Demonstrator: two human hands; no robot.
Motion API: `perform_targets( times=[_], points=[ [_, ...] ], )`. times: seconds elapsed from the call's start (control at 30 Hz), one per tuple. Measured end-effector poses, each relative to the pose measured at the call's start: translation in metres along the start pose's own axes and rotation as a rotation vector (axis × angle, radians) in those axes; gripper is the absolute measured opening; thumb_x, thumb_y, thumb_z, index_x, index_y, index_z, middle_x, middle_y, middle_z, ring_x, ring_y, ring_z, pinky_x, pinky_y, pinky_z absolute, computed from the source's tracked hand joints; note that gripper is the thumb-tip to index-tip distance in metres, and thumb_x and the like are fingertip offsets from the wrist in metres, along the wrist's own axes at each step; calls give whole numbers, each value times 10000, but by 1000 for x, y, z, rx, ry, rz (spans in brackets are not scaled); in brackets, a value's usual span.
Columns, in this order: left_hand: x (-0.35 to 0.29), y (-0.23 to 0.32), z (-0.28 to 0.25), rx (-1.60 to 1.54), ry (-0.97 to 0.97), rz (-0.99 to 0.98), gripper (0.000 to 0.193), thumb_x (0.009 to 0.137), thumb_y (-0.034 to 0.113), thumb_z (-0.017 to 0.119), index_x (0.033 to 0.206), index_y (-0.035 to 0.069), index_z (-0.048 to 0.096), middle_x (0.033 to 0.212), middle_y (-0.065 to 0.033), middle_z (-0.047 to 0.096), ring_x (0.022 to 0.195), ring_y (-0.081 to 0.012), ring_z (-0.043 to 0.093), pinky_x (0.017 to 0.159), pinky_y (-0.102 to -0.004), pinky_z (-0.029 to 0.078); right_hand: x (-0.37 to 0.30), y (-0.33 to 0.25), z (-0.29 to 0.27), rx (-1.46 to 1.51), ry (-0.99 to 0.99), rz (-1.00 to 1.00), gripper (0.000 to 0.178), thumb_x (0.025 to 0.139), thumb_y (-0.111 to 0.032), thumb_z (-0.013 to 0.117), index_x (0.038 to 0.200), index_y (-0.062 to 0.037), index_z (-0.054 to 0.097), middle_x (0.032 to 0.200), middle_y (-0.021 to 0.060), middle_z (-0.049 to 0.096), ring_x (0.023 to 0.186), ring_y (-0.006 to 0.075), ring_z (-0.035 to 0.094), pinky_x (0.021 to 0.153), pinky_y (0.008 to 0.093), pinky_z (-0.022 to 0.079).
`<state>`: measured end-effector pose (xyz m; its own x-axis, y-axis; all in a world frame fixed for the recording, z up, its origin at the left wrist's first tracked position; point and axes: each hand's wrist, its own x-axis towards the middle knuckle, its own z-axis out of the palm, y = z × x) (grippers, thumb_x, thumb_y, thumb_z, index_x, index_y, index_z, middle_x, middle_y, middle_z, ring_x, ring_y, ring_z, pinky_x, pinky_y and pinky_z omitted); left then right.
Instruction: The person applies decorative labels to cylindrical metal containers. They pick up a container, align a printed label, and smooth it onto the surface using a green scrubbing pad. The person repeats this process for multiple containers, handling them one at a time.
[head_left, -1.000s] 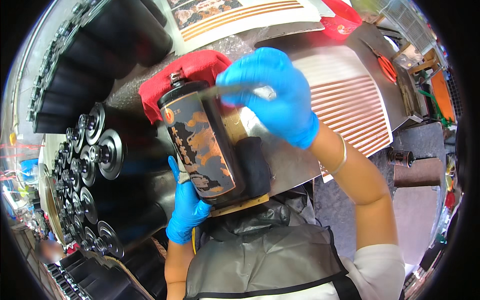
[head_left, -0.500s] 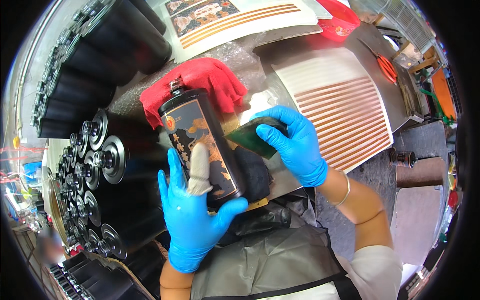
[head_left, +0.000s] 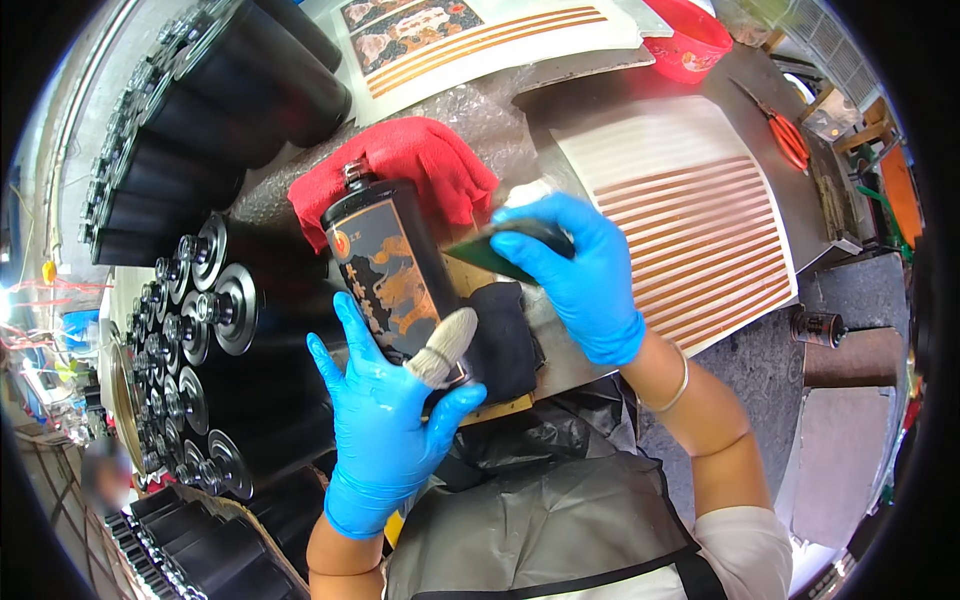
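A black bottle (head_left: 385, 262) with a grey and orange decal lies on its back, its neck toward a folded red cloth (head_left: 440, 165). My left hand (head_left: 385, 425), in a blue glove, is spread at the bottle's near end. A whitish fabric cot (head_left: 445, 347) covers its index finger, which lies across the lower part of the decal. My right hand (head_left: 590, 285), also gloved, grips a flat dark green scraper (head_left: 482, 253) between thumb and fingers. The scraper is just right of the bottle; whether it touches is unclear. A dark folded cloth (head_left: 503, 340) sits beside the bottle.
Many black bottles (head_left: 285, 340) lie stacked at the left, necks outward. A sheet of brown-striped decals (head_left: 700, 230) lies at the right, with red-handled scissors (head_left: 785, 138) beyond. A red basin (head_left: 690, 45) and another decal sheet (head_left: 500, 35) are at the back.
My left hand has slid toward the bottle's near end, its covered index finger swinging to the right. My right hand has tilted the scraper slightly. The whole view has shifted a little.
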<state>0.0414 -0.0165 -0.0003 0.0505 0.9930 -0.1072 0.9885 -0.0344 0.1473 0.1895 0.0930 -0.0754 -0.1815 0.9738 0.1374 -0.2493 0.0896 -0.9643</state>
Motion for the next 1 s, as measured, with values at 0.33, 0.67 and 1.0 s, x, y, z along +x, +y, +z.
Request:
perform_targets(
  times=[0.33,0.67,1.0],
  points=[
    [-20,-59,97,-647,432,-9,922,716,241,715,1434,-2,191,1187,-97,606,1188,-244,513,1067,-520,-172,-4,-13,2,-606,-475,-941,212,636,-192,747,841,-184,694,812,-32,631,683,158,565,672,316,421],
    [-33,-50,57,-341,627,103,763,681,176,725,1368,78,407,1246,-145,558,1166,-308,526,1085,-546,-71,-50,-22,4,-628,-397,-705,317,603,-237,816,894,-206,693,815,-61,596,741,145,508,715,335,366],
    [-20,-42,71,-622,528,-96,801,688,300,731,1358,17,396,1239,-199,532,1157,-339,509,1057,-598,-75,-20,-53,49,-1142,-274,-882,282,655,-242,754,923,-175,698,746,-48,479,754,165,465,730,380,377]
  ],
)
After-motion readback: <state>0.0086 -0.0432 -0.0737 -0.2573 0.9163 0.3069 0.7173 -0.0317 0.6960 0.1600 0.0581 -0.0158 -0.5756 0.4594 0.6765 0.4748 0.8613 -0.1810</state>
